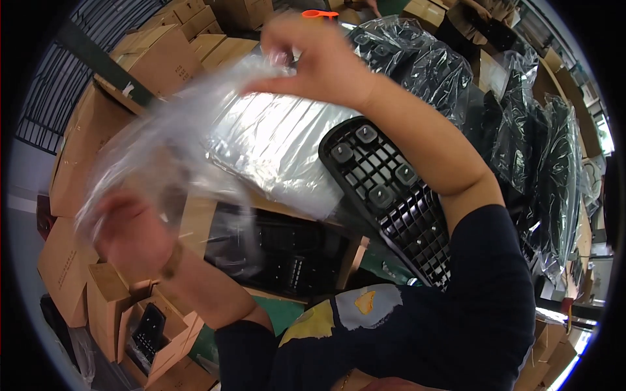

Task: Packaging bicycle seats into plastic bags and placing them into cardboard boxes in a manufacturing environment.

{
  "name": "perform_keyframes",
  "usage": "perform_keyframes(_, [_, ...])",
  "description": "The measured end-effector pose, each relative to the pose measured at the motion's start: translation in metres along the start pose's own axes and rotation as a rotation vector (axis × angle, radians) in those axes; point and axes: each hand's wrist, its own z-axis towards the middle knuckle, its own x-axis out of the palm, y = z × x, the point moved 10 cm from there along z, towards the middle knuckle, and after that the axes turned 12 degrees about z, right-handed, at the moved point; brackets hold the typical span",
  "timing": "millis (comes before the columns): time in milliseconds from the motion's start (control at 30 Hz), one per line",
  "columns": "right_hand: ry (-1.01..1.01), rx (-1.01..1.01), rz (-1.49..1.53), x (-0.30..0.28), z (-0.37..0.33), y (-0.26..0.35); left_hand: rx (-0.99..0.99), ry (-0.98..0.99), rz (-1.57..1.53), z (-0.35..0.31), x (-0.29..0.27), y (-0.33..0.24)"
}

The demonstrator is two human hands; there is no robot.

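Observation:
A clear plastic bag (163,137), blurred by motion, stretches through the air on the left. My left hand (134,228) is closed on its lower part, with the fingers smeared and partly behind the film. Higher up, my right hand (319,62) has its thumb spread away from its curled fingers, over a pile of clear plastic bags (267,143); nothing shows firmly in its grip. Beneath my right forearm lies a black plastic panel (378,179) with a ribbed grid and several square pads with screws.
In front of me an open carton (352,260) holds black plastic parts. Bagged black parts (424,65) are stacked at the far right. Cardboard boxes (156,62) crowd the left side, and one lower box (173,352) has a black part (150,332) inside. Another person (473,23) stands at the back.

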Motion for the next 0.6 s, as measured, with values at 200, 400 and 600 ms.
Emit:
perform_keyframes(200, [0.931, 0.601, -0.800, 0.017, -0.158, -0.178, -0.309, -0.525, -3.439, -0.042, -0.018, 0.236])
perform_keyframes(400, [0.855, 1.619, -0.059, -0.022, -0.332, -0.191, 1.278, -0.674, -3.847, -0.094, -0.107, 0.321])
perform_keyframes(600, [0.692, 1.080, -0.201, -0.015, -0.324, -0.204, 1.358, -0.480, -3.916, -0.106, -0.102, 0.328])
